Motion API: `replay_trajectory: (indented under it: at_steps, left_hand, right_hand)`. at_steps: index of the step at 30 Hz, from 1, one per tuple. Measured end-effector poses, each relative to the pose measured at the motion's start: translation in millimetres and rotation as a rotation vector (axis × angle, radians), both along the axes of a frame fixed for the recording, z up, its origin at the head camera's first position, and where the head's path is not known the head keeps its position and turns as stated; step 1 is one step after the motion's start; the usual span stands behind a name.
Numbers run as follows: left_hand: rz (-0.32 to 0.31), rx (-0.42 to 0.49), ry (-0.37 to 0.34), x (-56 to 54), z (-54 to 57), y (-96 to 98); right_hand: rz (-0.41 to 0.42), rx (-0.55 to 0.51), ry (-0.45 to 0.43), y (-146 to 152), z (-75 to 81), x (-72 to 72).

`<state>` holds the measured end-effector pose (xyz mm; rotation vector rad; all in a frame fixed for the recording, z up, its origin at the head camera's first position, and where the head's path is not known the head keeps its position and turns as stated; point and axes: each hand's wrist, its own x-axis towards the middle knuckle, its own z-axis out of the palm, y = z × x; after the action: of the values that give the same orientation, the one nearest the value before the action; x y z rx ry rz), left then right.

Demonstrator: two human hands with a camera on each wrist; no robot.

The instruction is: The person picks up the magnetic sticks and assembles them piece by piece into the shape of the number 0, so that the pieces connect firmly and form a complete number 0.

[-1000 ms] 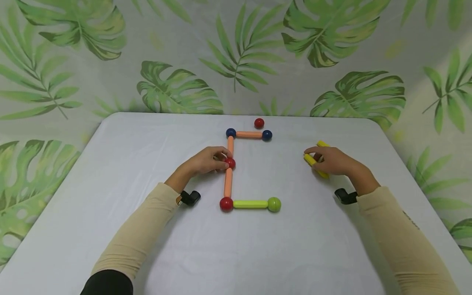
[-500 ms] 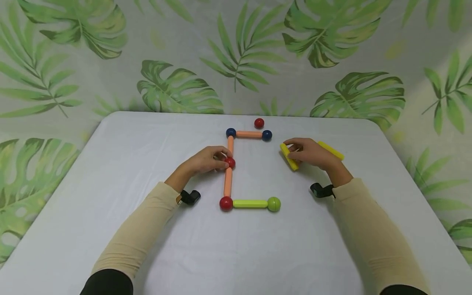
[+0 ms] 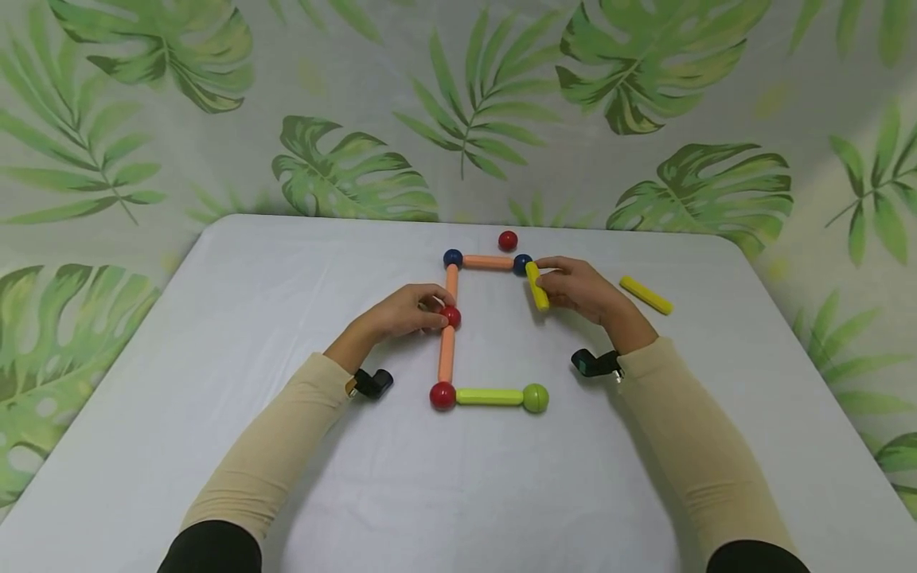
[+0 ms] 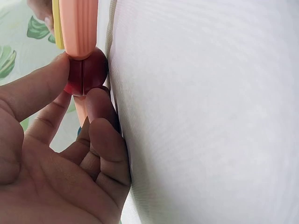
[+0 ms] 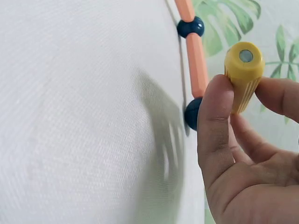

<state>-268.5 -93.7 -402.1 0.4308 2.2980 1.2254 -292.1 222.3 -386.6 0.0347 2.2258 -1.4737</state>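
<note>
My left hand [image 3: 404, 310] pinches the middle red ball [image 3: 451, 317] between thumb and fingers, close over the table. Orange rods run from this ball, one to a blue ball [image 3: 453, 258] at the back, the other [image 3: 446, 354] to a red ball [image 3: 442, 395] in front. My right hand [image 3: 579, 290] holds a yellow magnetic rod [image 3: 537, 288] by thumb and fingers, its far end overlapping the right blue ball [image 3: 522, 264] in the head view. A metal disc shows in the near end of the yellow rod [image 5: 244, 63] in the right wrist view.
A second yellow rod [image 3: 646, 295] lies to the right of my right hand. One loose red ball [image 3: 508, 240] sits near the back edge. In front, a lime rod [image 3: 489, 396] joins the front red ball to a green ball [image 3: 536, 398]. White cloth [image 3: 487, 493] covers the table.
My right hand has picked up one of the two yellow rods and carried it left to the right blue ball. My left hand has stayed on the middle red ball.
</note>
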Motion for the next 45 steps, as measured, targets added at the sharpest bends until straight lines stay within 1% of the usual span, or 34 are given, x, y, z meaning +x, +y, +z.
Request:
replay_trajectory:
  at_steps: [8, 12, 16, 22, 29, 36, 40, 45]
  left_hand:
    - [-0.001, 0.005, -0.003, -0.2, 0.8, -0.2]
    - [-0.006, 0.003, -0.003, -0.1, 1.8, -0.4]
    - [-0.011, 0.000, -0.006, -0.2, 2.0, -0.5]
    - [-0.014, 0.006, -0.001, 0.4, 2.2, -0.6]
    - [-0.010, 0.013, 0.004, 0.7, 0.9, -1.1]
    - [-0.012, 0.018, 0.009, -0.5, -0.5, -1.4]
    - [-0.014, 0.023, 0.011, -0.7, -1.1, -1.7]
    - [-0.014, 0.017, 0.008, -0.9, -1.1, -1.4]
  right_hand:
    - [-0.075, -0.011, -0.027, -6.1, 0.1, -4.8]
    - [-0.112, -0.009, -0.064, -10.2, 1.7, -6.9]
    - [-0.133, -0.040, -0.101, -13.0, 3.4, -9.1]
    - [-0.138, -0.087, -0.116, -16.4, 3.8, -12.1]
    - [-0.156, -0.108, -0.146, -17.7, 2.4, -12.9]
    - [-0.164, -0.145, -0.134, -17.9, 0.4, -12.1]
    - [-0.154, -0.138, -0.129, -18.4, -1.8, -12.0]
    - [-0.133, -0.088, -0.135, -18.2, -4.0, -10.3]
